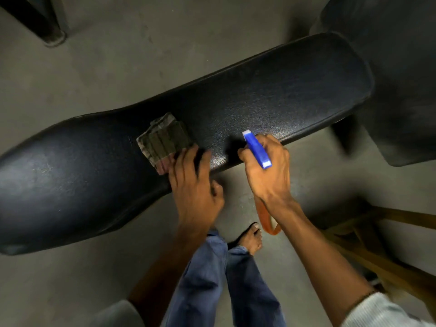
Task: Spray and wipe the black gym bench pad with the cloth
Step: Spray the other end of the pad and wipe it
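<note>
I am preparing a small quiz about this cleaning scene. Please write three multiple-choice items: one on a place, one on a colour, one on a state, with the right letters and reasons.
1. Where does the folded cloth lie?
A. on the bench pad
B. on the floor
C. on the wooden stool

2. What colour is the spray head?
A. red
B. blue
C. green

3. What is the right hand doing?
A. hanging idle
B. pressing the cloth
C. gripping the spray bottle

Answers:
1 A: the cloth rests on the bench pad, the left hand touching it.
2 B: the spray bottle has a blue head.
3 C: the right hand has its fingers curled round it.
</note>
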The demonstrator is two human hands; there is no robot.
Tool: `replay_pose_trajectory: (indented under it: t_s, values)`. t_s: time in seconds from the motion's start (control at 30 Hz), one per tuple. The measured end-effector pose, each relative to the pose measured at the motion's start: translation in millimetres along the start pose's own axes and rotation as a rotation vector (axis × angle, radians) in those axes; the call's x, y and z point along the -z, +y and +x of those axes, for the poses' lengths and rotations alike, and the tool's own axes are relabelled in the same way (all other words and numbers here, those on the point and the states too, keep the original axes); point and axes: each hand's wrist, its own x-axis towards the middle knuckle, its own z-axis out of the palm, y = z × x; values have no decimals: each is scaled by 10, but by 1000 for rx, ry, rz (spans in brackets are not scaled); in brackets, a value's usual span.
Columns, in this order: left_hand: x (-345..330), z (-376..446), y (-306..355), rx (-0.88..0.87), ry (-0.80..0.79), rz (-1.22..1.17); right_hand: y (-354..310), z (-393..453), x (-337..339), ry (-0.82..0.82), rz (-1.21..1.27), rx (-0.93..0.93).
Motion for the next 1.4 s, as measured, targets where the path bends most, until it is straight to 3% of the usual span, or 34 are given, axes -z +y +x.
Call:
replay_pose_trajectory:
  t_s: [0.13,0.3,0.43,0.93,1.23,1.4]
  values:
    - [-14,168,-117,111,-39,108,2,-33,-143,-81,-20,-25]
    - [-59,177,-102,119,-65,152,-15,10,-225,-142,-7,-171]
    - [-67,259,-37,115,-28,135,-48,94,-198,-151,-40,-130]
    - [-175,509,289,-11,-60,101,117,462,194,88,41,-248]
    - [-291,612,433,-21,-49,89,448,43,278,22,-25,-315]
    - [-346,706,578,-66,-57,86,590,114,515,162,7,-410]
